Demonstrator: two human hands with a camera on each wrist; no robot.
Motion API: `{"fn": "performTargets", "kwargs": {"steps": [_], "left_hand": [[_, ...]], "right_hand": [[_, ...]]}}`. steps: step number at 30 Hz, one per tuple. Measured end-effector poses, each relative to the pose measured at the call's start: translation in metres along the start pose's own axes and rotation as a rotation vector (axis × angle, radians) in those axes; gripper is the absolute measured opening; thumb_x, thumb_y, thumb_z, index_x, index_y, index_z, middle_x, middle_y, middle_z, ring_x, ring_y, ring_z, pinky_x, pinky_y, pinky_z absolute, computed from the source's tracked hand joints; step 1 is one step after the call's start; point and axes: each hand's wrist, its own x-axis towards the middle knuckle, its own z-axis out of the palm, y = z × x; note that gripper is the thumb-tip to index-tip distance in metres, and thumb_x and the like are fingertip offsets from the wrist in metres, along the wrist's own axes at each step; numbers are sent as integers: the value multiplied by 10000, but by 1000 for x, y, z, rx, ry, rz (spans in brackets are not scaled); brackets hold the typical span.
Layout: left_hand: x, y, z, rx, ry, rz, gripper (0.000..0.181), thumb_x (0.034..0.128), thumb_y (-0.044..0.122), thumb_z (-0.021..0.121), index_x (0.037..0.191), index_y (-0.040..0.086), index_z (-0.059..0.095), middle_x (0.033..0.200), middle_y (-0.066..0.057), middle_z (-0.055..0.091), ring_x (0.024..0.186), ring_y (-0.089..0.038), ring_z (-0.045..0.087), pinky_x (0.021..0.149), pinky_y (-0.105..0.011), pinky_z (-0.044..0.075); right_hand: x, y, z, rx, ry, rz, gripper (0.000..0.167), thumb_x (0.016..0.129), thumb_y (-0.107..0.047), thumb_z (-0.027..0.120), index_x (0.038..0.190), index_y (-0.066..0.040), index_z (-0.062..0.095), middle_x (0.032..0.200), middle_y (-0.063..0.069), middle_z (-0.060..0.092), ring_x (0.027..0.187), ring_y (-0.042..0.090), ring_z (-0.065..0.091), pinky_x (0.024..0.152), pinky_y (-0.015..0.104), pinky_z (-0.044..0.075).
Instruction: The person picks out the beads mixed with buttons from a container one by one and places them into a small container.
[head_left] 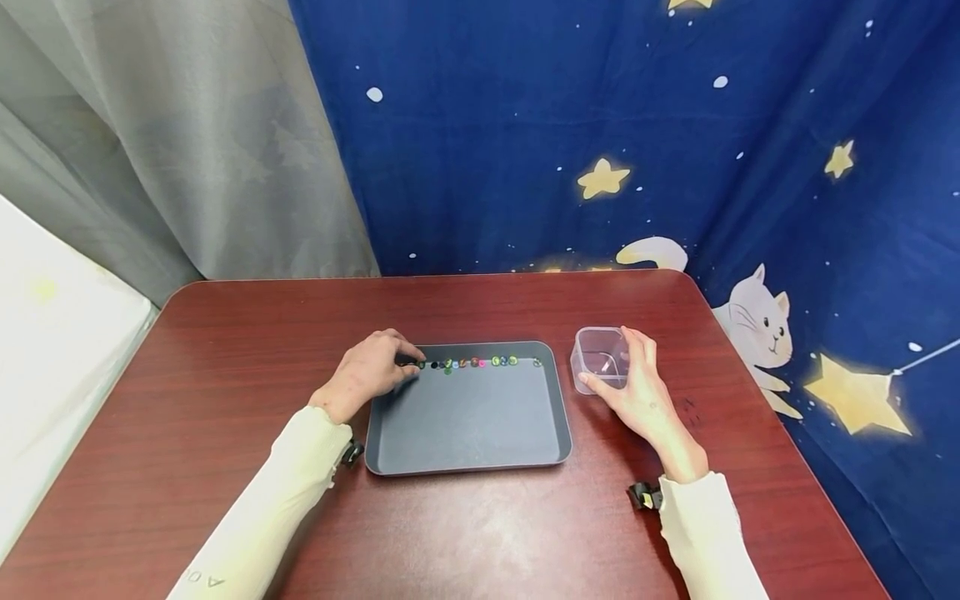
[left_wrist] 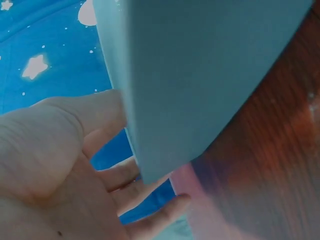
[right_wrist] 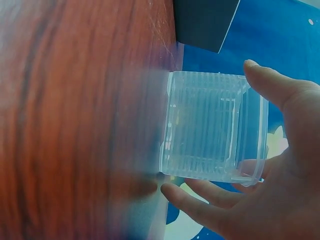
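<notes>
My left hand (head_left: 369,371) reaches over the far left corner of the grey tray (head_left: 472,425), thumb and forefinger at the left end of a row of small colourful marbles (head_left: 474,362). Whether it pinches one of them I cannot make out; in the left wrist view the tray wall (left_wrist: 200,75) hides the thumb tip. The row runs along the tray's far side. To the right of the tray, my right hand (head_left: 637,387) holds a clear plastic box (head_left: 592,379), thumb on the near side and fingers round the far right side. The box stands upright on the table.
The brown wooden table (head_left: 480,533) extends around the tray, its far edge against a blue starry curtain (head_left: 510,167) and a grey curtain (head_left: 195,150). A white panel (head_left: 60,350) stands at the left.
</notes>
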Motion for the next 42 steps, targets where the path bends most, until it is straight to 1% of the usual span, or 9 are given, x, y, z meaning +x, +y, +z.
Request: {"fn": "performTargets", "kwargs": {"steps": [4,6,9,16,21,28,34,37,42], "left_hand": [[1,-3,3,-7,13,23,224,955,225,746,1171,224,804,1289,-72,684,1250,-320,639,970,-546,551],[1,-4,4,4,31,45,207,950,207,749,1147,214,811,1260,-69,699,1198,-315,671,944,-533,564],[1,-7,7,27,62,55,179,941,192,761,1109,208,821,1225,-51,724,1146,-305,704,901,-517,579],[0,-12,11,37,106,37,130,925,207,782,1045,220,827,1142,-29,758,1065,-306,731,819,-506,589],[0,-14,13,22,124,24,92,909,221,800,997,229,826,1087,-14,759,1021,-293,736,802,-500,590],[0,-14,13,25,116,12,96,910,246,802,1003,231,821,1097,-12,756,1009,-286,730,799,-501,590],[1,-14,14,21,113,7,95,908,246,806,1001,229,821,1093,-9,750,1002,-291,729,800,-509,585],[1,-15,14,18,116,7,89,910,247,805,996,230,820,1092,-5,749,994,-288,730,796,-509,584],[1,-17,16,7,116,10,89,914,249,802,999,230,819,1110,-7,744,995,-280,727,806,-510,584]], "right_hand": [[0,-1,0,-1,0,3,984,884,-358,830,1610,-69,232,1594,187,267,1310,445,532,1034,645,514],[1,-2,0,-2,-1,3,983,885,-358,830,1609,-65,234,1595,187,267,1318,441,527,1035,645,513],[1,-1,0,-1,-3,2,983,884,-359,830,1609,-65,235,1597,184,267,1327,435,522,1032,645,515],[2,0,1,-5,-4,3,989,882,-369,829,1613,-71,233,1600,182,266,1334,432,518,1033,648,511],[2,1,1,-3,-7,7,1006,884,-374,828,1621,-66,216,1606,189,259,1354,429,507,1046,647,504],[2,2,0,-3,11,1,1016,874,-372,838,1619,-73,216,1593,192,282,1336,433,522,1019,650,515],[2,4,1,3,34,-11,1027,837,-368,870,1606,-87,249,1567,195,319,1275,448,561,1001,643,528],[3,5,1,6,42,-13,1050,822,-380,882,1608,-96,247,1561,193,328,1290,436,561,989,644,534],[3,5,1,33,37,-20,1089,805,-358,899,1614,-70,230,1551,216,319,1325,421,524,1062,626,501]]}}
